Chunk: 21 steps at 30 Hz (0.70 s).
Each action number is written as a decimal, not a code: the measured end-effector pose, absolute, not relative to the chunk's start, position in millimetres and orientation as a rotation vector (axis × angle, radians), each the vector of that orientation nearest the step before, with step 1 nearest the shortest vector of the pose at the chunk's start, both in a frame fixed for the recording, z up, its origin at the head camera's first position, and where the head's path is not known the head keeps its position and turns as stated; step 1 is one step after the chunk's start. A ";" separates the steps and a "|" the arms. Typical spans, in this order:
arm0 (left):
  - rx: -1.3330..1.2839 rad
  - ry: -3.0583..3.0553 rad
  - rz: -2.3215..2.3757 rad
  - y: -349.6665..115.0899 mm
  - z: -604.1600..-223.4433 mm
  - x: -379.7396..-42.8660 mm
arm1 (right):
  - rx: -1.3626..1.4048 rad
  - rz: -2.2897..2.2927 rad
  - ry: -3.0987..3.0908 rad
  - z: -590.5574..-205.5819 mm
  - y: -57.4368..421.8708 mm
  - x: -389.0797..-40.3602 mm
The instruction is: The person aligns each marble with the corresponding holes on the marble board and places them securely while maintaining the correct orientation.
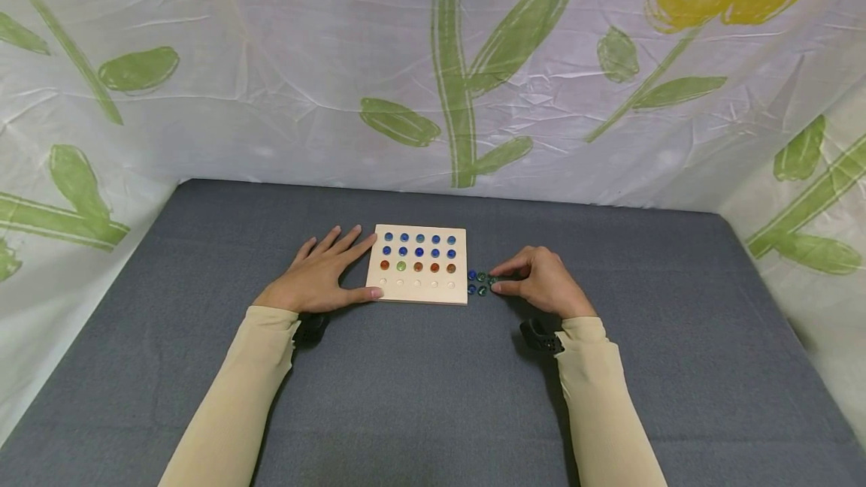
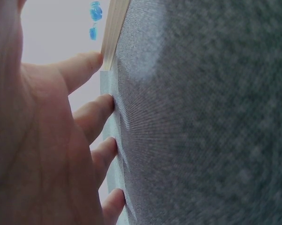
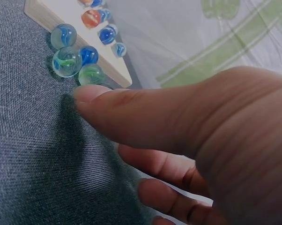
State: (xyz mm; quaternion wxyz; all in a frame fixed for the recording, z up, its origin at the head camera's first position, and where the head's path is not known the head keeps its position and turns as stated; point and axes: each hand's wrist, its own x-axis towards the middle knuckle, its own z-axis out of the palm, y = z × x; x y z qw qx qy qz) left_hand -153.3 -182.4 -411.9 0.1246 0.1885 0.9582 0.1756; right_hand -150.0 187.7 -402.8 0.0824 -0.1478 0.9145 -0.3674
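A pale wooden board (image 1: pixel 416 293) lies flat on the cloth. Its two far rows hold blue marbles (image 1: pixel 419 252), and the third holds reddish marbles (image 1: pixel 434 267) with one green marble (image 1: pixel 401 266). Bare round hollows show in the near row. My left hand (image 1: pixel 316 276) rests at the board's left side, fingers spread, with thumb and index finger touching its edge. Close to the right edge sit loose blue and green marbles (image 3: pixel 67 62). Among them my right hand (image 1: pixel 546 282) pinches a green marble (image 1: pixel 493 281) between thumb and index finger; the thumb mostly hides it in the right wrist view.
Dark grey cloth (image 1: pixel 419 397) covers the table beneath the board and both forearms. Behind and at the sides hangs a whitish sheet (image 1: pixel 304 58) printed with green leaves and yellow flowers. A black wrist device (image 1: pixel 539 337) sits by the right cuff.
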 end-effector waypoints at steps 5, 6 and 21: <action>0.553 2.789 0.514 -182.4 -411.6 -153.4 | -0.436 -1.108 2.746 -401.0 187.0 -149.9; 0.553 2.788 0.514 -182.4 -411.4 -153.4 | -0.436 -1.106 2.748 -400.7 186.8 -149.8; 0.554 2.784 0.515 -182.7 -410.5 -152.8 | -0.445 -1.124 2.749 -396.7 176.9 -145.8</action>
